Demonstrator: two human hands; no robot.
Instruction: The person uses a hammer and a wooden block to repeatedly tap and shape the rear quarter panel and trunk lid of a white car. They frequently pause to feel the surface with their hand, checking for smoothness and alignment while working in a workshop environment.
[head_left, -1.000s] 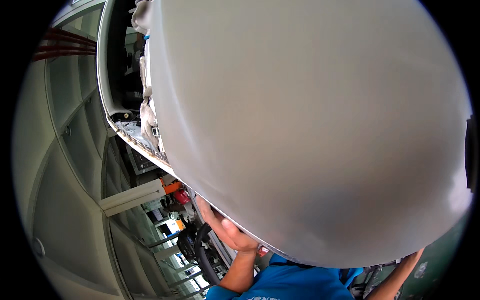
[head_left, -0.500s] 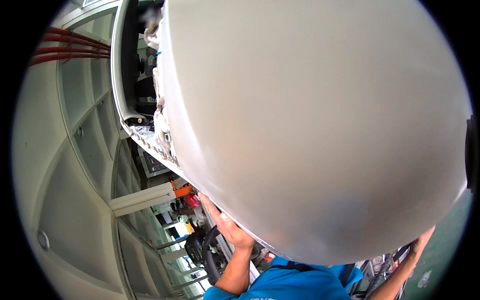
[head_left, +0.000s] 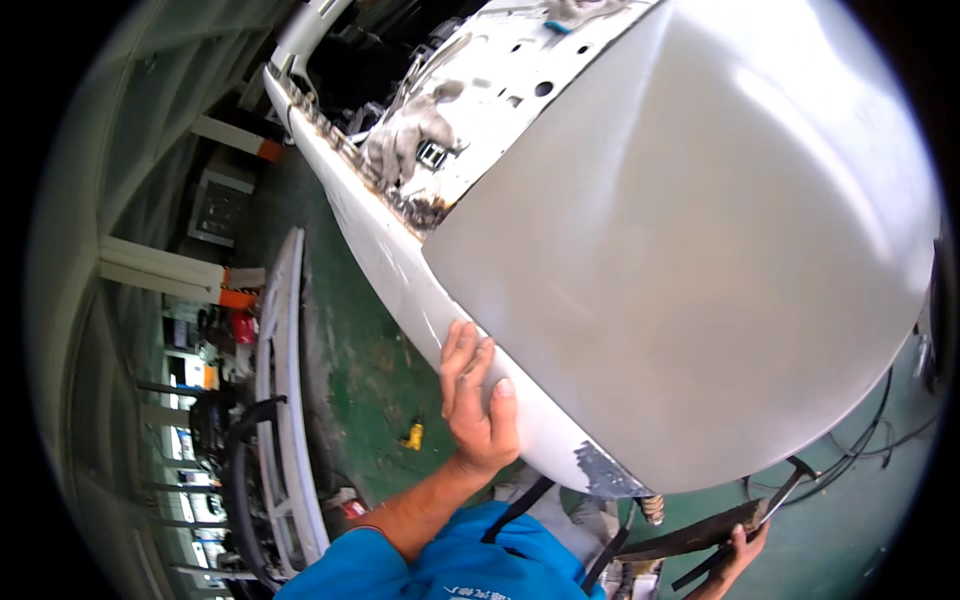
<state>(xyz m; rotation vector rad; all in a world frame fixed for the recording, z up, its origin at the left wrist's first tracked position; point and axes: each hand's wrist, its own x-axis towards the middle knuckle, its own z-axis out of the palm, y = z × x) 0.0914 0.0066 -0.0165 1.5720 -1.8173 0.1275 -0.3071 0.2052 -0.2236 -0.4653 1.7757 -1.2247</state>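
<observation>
A large grey, curved car body panel (head_left: pixel 680 280) fills the middle and right of the view. Along its left edge runs a white fender (head_left: pixel 380 250) with a dark, bare patch near its lower corner. My left hand (head_left: pixel 478 410) rests on this fender, fingers loosely stretched and touching it beside the seam; it holds nothing. At the lower right, my right hand (head_left: pixel 738 560) is closed round a hammer (head_left: pixel 788 492), whose metal head points up and black grip runs down left. A long dark brown strip (head_left: pixel 690 535) passes by the same hand; whether it is held too, I cannot tell.
Grey work gloves (head_left: pixel 410 140) lie on the white metal shelf (head_left: pixel 500 100) at the upper left. A long silver car part (head_left: pixel 285 380) stands on the left. Black cables (head_left: pixel 860 455) and a small yellow object (head_left: pixel 414 435) lie on the green floor (head_left: pixel 370 390).
My view has shifted, showing more fender and floor. My left hand lies on the fender's face instead of along the panel's edge. My right hand, partly hidden before, shows with the hammer.
</observation>
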